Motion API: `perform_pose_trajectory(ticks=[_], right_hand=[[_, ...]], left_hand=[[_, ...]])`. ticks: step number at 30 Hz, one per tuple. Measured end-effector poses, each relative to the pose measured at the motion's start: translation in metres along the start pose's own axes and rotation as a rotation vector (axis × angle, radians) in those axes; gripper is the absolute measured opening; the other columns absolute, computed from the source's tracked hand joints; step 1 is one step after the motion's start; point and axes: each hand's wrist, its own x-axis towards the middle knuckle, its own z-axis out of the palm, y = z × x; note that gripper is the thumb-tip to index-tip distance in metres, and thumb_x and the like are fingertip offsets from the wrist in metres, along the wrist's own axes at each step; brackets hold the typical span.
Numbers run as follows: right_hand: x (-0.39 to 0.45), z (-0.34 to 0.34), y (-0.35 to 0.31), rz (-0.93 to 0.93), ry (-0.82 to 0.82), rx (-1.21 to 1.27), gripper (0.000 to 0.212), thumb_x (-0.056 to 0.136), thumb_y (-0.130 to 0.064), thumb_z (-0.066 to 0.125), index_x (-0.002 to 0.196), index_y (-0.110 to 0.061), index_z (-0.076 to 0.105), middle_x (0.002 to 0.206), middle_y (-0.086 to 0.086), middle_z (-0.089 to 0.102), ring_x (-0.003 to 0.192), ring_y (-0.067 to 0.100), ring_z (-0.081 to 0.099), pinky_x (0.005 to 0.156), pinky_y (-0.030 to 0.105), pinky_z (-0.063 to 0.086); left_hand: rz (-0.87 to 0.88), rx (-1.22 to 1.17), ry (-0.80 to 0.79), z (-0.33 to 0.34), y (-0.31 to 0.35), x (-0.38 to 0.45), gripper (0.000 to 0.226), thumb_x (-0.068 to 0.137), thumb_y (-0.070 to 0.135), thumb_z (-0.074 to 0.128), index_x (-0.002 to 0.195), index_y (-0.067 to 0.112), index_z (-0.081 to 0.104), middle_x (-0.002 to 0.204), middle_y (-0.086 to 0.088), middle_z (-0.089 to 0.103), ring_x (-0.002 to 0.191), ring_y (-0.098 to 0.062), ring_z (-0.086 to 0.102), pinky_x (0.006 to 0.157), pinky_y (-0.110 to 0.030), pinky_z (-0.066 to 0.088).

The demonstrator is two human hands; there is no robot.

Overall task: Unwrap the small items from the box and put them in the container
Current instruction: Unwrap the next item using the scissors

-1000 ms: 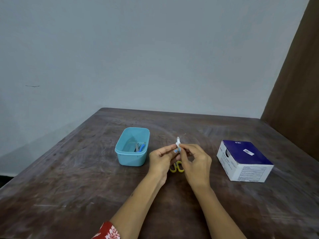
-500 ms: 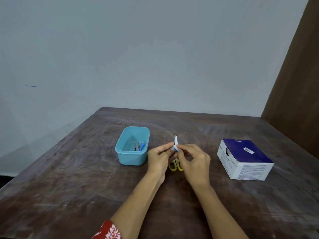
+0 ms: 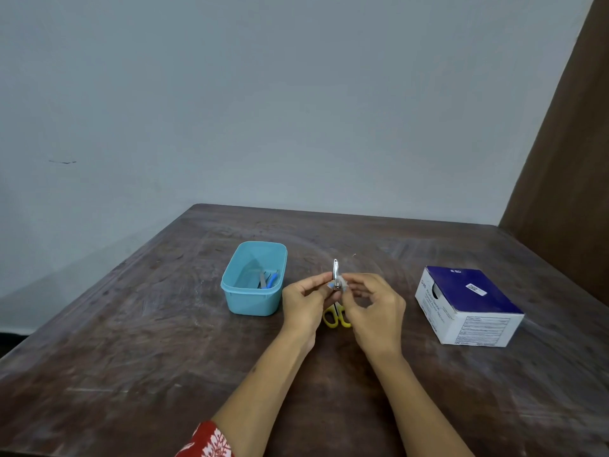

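Two hands (image 3: pixel 342 303) pinch one item (image 3: pixel 335 275) (upright).

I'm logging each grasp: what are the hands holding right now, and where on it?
Both hands, left hand and right hand, pinch a small wrapped item at its lower end; its upper end sticks up free.

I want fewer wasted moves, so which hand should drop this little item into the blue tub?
Left, probably. The left hand pinches the small item and is nearer the tub; the right hand seems to pull at its wrapper.

Open tabletop (image 3: pixel 138 357) between container (image 3: pixel 253 293) and box (image 3: pixel 468 308); scissors (image 3: pixel 336 319) midway
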Motion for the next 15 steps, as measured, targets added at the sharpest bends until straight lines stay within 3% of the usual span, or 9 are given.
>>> perform_pose_trajectory(ticks=[4, 8, 15], right_hand=[[0.0006, -0.0022, 0.001, -0.037, 0.065, -0.048, 0.026, 0.076, 0.005, 0.068, 0.093, -0.014, 0.073, 0.084, -0.006, 0.07, 0.081, 0.001, 0.065, 0.073, 0.008, 0.049], [-0.0023, -0.0002, -0.001, -0.042, -0.003, -0.057, 0.027, 0.075, 0.002, 0.071, 0.097, -0.014, 0.072, 0.086, -0.009, 0.071, 0.082, 0.0, 0.066, 0.077, 0.011, 0.05], [-0.0011, -0.0011, -0.0004, 0.054, -0.034, 0.007, 0.027, 0.076, 0.004, 0.071, 0.093, -0.017, 0.074, 0.082, -0.015, 0.069, 0.077, -0.001, 0.067, 0.069, 0.015, 0.054]], left_hand=[[0.002, 0.01, -0.029, 0.0016, -0.0017, -0.0012, 0.019, 0.085, -0.01, 0.056, 0.095, 0.001, 0.068, 0.085, -0.01, 0.071, 0.073, -0.015, 0.068, 0.07, -0.019, 0.057], [0.004, 0.029, -0.011, 0.002, -0.0016, 0.0, 0.019, 0.082, -0.007, 0.061, 0.098, 0.0, 0.069, 0.087, -0.013, 0.071, 0.077, -0.016, 0.067, 0.065, -0.018, 0.056], [0.01, 0.008, -0.011, -0.0001, -0.0005, 0.0008, 0.018, 0.084, -0.008, 0.058, 0.099, -0.001, 0.068, 0.086, -0.011, 0.07, 0.077, -0.017, 0.067, 0.065, -0.016, 0.056]])
